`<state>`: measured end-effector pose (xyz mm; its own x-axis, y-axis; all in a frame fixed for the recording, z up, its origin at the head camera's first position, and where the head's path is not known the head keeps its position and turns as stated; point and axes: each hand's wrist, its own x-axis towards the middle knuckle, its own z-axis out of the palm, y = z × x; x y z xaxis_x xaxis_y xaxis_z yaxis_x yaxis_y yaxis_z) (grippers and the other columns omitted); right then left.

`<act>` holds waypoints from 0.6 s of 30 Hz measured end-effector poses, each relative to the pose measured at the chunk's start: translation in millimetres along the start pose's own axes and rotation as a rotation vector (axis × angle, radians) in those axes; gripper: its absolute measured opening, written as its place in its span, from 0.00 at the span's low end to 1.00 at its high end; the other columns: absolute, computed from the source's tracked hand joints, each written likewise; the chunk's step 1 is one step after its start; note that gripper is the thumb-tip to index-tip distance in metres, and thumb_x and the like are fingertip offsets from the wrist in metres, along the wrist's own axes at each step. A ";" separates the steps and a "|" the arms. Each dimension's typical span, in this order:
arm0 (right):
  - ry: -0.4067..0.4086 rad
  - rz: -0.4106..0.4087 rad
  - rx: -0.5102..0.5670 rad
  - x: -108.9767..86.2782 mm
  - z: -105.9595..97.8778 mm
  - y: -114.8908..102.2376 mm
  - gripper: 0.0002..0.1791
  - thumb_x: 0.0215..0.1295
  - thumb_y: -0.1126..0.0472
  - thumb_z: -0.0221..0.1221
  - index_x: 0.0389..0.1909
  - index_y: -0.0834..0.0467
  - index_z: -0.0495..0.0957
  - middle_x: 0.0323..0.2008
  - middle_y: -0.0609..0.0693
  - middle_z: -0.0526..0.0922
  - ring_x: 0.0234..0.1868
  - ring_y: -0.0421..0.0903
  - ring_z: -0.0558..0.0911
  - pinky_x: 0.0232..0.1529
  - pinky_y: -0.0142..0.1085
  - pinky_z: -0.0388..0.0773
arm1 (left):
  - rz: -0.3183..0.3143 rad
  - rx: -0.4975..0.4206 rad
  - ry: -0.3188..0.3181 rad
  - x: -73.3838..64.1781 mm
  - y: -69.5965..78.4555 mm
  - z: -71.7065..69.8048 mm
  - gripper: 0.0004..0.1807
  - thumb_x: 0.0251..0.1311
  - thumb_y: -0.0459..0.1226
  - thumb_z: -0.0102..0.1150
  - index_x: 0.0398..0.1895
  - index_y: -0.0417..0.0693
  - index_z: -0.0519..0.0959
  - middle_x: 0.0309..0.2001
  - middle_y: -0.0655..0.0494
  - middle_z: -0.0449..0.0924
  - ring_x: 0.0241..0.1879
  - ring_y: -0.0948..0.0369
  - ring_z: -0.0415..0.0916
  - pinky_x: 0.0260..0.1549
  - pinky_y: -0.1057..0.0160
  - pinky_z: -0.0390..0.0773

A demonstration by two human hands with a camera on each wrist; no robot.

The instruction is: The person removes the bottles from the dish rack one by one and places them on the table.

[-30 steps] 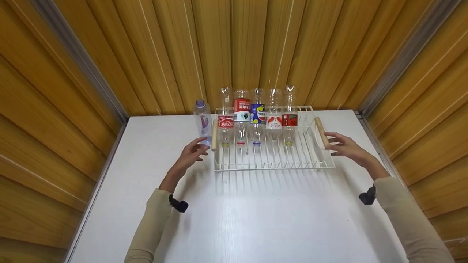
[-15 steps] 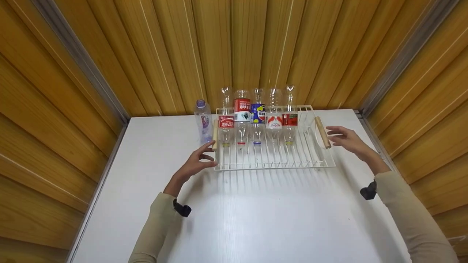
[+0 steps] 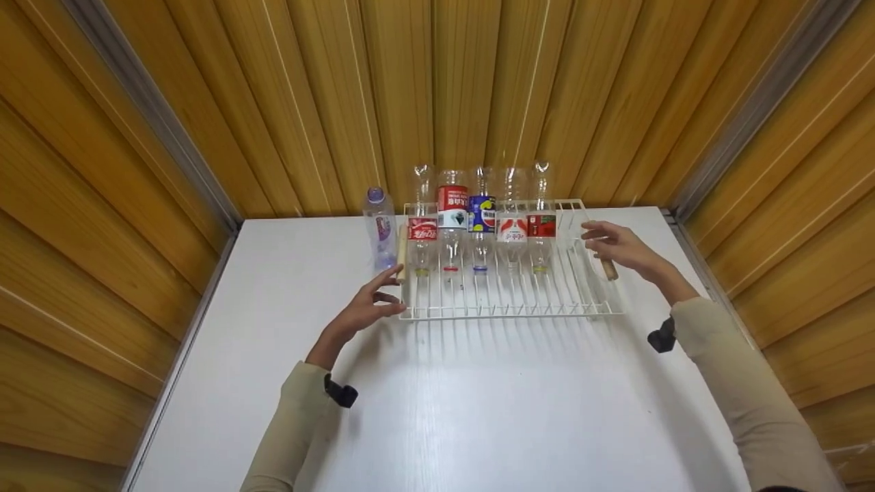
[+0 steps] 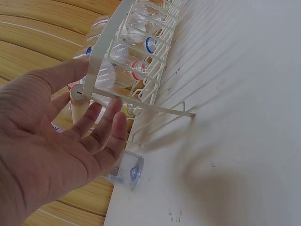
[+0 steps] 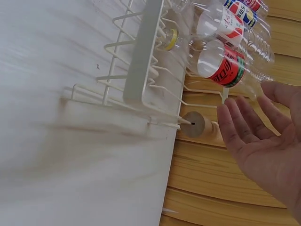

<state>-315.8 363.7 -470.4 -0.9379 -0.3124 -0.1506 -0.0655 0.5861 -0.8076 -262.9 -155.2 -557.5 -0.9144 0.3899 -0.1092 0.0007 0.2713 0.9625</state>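
Observation:
A white wire dish rack (image 3: 509, 316) with wooden side handles holds several clear plastic bottles, necks downward. Among them are red-labelled (image 3: 422, 229) and blue-labelled (image 3: 482, 215) ones. My left hand (image 3: 366, 311) is at the rack's front left corner. Its thumb meets the flat front bar (image 4: 101, 47), and its bent fingers are around the end of the left handle (image 3: 402, 254). Over the right handle (image 3: 608, 270) hovers my right hand (image 3: 623, 247), fingers relaxed and holding nothing. In the right wrist view its fingers (image 5: 242, 125) are apart from the handle end (image 5: 195, 124).
A loose purple-tinted bottle (image 3: 381, 229) stands upright just left of the rack. The rack sits on a white table (image 3: 478, 410) near its back edge. Wood-patterned walls (image 3: 458, 82) enclose the back and sides.
My left hand has moved right, from beside the loose bottle to the rack's left corner. My right hand has risen and moved left, over the right handle. The rack and bottles stay put.

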 end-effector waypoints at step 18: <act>-0.225 0.174 0.122 50.1 27.8 -10.7 0.44 0.79 0.64 0.49 0.79 0.70 0.29 0.74 0.80 0.50 0.74 0.75 0.59 0.74 0.61 0.61 | 0.017 -0.018 -0.022 1.4 -8.4 -0.3 0.45 0.65 0.33 0.65 0.82 0.60 0.55 0.74 0.38 0.61 0.60 0.42 0.75 0.52 0.48 0.82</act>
<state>-352.7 321.0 -485.1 -0.8315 -0.3812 -0.4042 0.1436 0.5553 -0.8192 -264.3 -157.2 -565.7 -0.9053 0.4132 -0.0982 0.0085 0.2488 0.9685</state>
